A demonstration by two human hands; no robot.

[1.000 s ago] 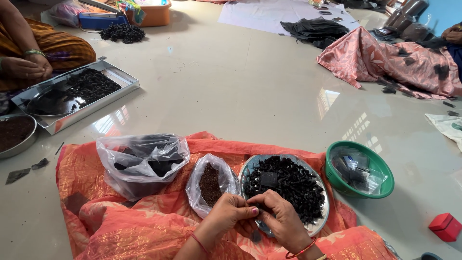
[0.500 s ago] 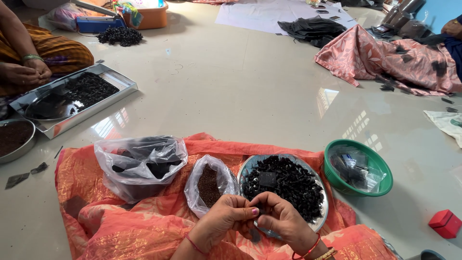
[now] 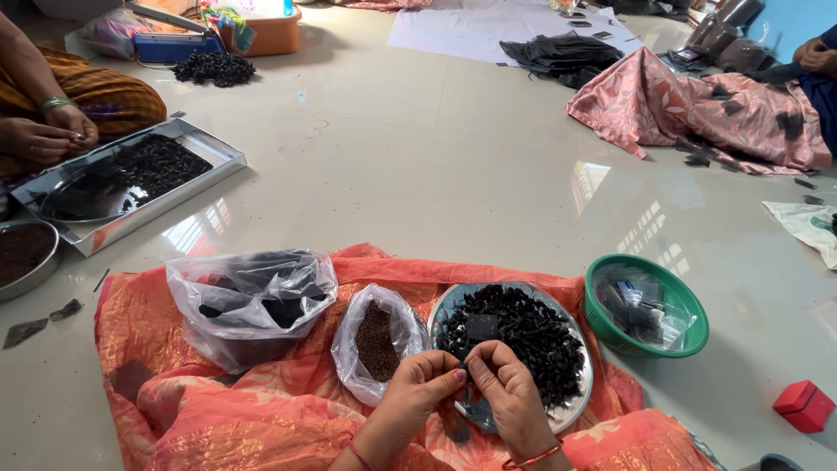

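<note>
At the far left another person's hands (image 3: 39, 139) are working over a long steel tray (image 3: 131, 183) of dark pieces, and one round steel bowl (image 3: 24, 257) of brown powder is sitting near it on the floor (image 3: 418, 166). Nearer me, an orange cloth (image 3: 218, 410) is lying spread on the floor, carrying three containers. First from the left is one large clear plastic bag (image 3: 248, 301) of black sheets. Next is one small clear bag (image 3: 377, 340) holding brown powder. Then comes one round steel plate (image 3: 514, 349) heaped with small black curled pieces, with a single flat dark square lying on top.

My left hand (image 3: 417, 397) and my right hand (image 3: 506, 392) are meeting just above the near edge of that plate, fingertips curled in and pinched together on one small dark piece (image 3: 465, 368). It is black and mostly hidden by my fingers, so I cannot tell its shape.

Right of the plate, one green bowl (image 3: 645, 305) is holding clear wrappers and dark bits. One small red box (image 3: 804, 406) is sitting at the near right. Far right, one pink cloth (image 3: 697, 109) is lying with scattered dark scraps.
</note>
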